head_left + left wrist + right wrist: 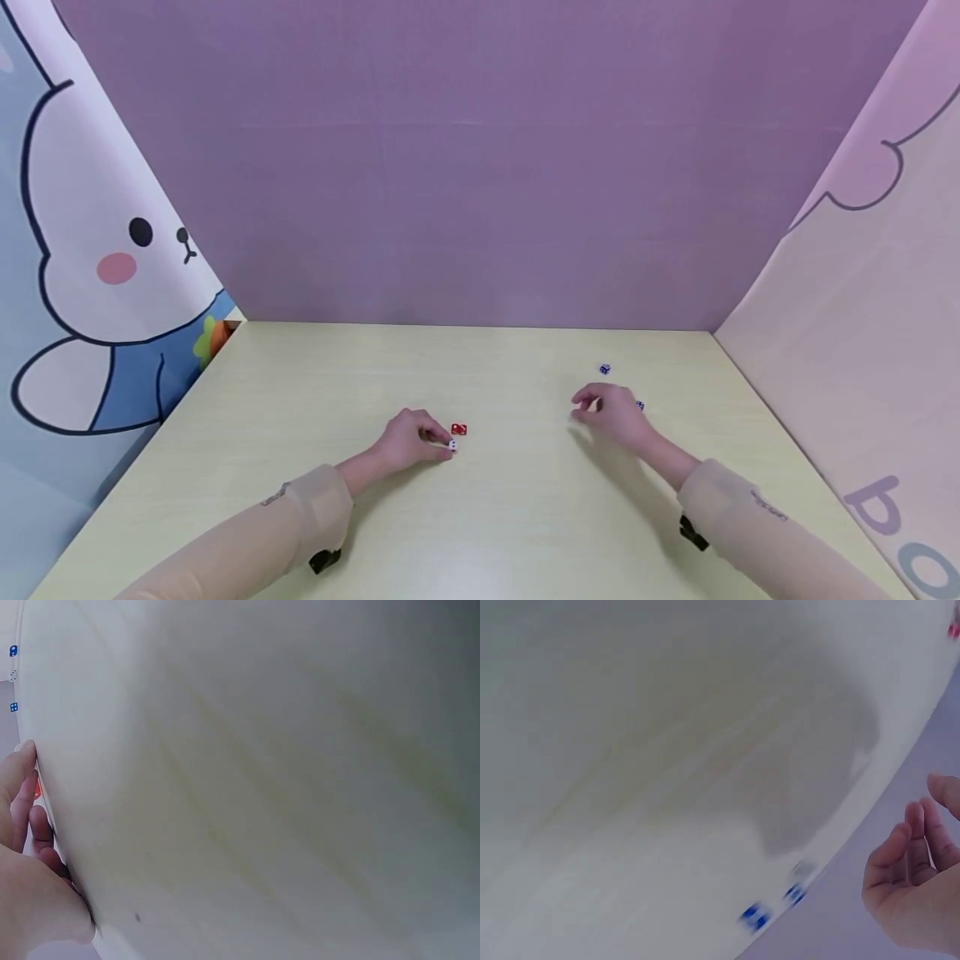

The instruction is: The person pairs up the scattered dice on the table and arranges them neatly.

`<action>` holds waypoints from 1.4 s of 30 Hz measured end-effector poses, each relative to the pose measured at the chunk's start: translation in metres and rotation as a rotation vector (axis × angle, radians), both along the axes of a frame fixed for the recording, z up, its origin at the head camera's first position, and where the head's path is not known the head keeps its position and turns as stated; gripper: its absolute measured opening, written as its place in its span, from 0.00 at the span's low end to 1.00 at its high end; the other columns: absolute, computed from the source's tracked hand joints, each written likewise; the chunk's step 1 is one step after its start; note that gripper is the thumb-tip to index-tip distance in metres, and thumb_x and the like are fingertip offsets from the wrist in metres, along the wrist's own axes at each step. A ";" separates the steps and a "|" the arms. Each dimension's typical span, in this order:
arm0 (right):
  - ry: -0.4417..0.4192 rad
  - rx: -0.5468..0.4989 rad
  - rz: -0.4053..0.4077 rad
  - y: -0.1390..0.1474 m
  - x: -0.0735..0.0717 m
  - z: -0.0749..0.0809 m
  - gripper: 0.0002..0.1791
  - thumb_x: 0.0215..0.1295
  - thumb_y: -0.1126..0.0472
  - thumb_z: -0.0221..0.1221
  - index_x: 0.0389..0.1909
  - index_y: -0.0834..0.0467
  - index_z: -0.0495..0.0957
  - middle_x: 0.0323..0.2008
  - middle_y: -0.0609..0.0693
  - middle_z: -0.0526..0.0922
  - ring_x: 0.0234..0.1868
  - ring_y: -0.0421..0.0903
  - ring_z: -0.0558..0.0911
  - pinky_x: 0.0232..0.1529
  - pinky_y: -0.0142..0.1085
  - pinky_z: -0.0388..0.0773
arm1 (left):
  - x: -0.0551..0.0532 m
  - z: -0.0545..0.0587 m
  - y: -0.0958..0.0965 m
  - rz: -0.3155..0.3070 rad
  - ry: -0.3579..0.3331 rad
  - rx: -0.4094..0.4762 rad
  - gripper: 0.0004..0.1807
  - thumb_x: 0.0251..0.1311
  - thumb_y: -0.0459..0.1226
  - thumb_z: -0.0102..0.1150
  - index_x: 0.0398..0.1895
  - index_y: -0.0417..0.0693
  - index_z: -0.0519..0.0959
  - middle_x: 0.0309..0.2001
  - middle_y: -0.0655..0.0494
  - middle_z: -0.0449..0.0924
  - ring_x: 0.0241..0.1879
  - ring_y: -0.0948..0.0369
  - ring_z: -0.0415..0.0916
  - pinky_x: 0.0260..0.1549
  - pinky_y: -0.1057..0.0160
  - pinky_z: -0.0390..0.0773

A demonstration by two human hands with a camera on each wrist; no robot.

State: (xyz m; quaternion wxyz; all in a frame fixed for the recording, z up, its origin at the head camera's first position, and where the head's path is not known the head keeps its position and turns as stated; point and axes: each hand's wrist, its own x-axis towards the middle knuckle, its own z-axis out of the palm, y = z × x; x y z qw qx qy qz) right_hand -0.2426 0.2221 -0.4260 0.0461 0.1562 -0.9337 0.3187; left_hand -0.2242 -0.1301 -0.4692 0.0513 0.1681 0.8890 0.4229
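My left hand (408, 439) is low over the table, pinching a small white die (453, 445) between thumb and fingertip. Right behind that die lies a red pair of dice (458, 429), side by side. The left wrist view shows a bit of red (37, 787) past the fingers, while the white die is hidden there. Over on the right, my right hand (611, 412) hovers with fingers loosely bent and thumb apart, holding nothing. A blue die (604, 368) lies beyond it, and another blue die (640, 406) shows partly behind its back.
A pale wooden table (510, 517) stretches to a purple back panel (480, 167). Printed panels flank it, the left one with a cartoon rabbit (150, 292). Another white die (13, 676) appears between the blue ones in the left wrist view.
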 end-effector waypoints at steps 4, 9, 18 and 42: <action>0.061 0.049 -0.085 0.029 -0.010 -0.003 0.10 0.54 0.64 0.66 0.38 0.63 0.82 0.31 0.52 0.83 0.30 0.45 0.75 0.33 0.35 0.72 | 0.000 0.000 -0.001 0.006 -0.006 -0.002 0.08 0.42 0.39 0.75 0.28 0.54 0.86 0.29 0.62 0.78 0.31 0.64 0.71 0.31 0.68 0.71; 0.077 0.085 -0.135 0.050 -0.020 -0.010 0.11 0.55 0.63 0.65 0.39 0.64 0.81 0.36 0.58 0.84 0.37 0.53 0.77 0.44 0.48 0.71 | 0.001 0.000 -0.001 0.011 -0.017 -0.007 0.08 0.42 0.39 0.75 0.28 0.54 0.86 0.29 0.62 0.78 0.31 0.64 0.71 0.32 0.67 0.71; -0.011 0.134 -0.180 0.061 -0.031 -0.014 0.13 0.56 0.61 0.64 0.41 0.63 0.82 0.39 0.59 0.82 0.41 0.56 0.76 0.45 0.51 0.69 | 0.001 0.002 0.001 0.011 -0.025 -0.005 0.08 0.43 0.38 0.75 0.28 0.53 0.86 0.29 0.62 0.78 0.31 0.64 0.71 0.31 0.67 0.71; -0.026 0.087 -0.050 0.015 -0.033 -0.023 0.07 0.54 0.64 0.66 0.34 0.61 0.83 0.31 0.50 0.84 0.33 0.44 0.76 0.37 0.36 0.72 | -0.002 0.000 0.000 0.020 -0.041 0.001 0.08 0.43 0.40 0.75 0.28 0.55 0.86 0.30 0.62 0.78 0.32 0.64 0.71 0.33 0.67 0.71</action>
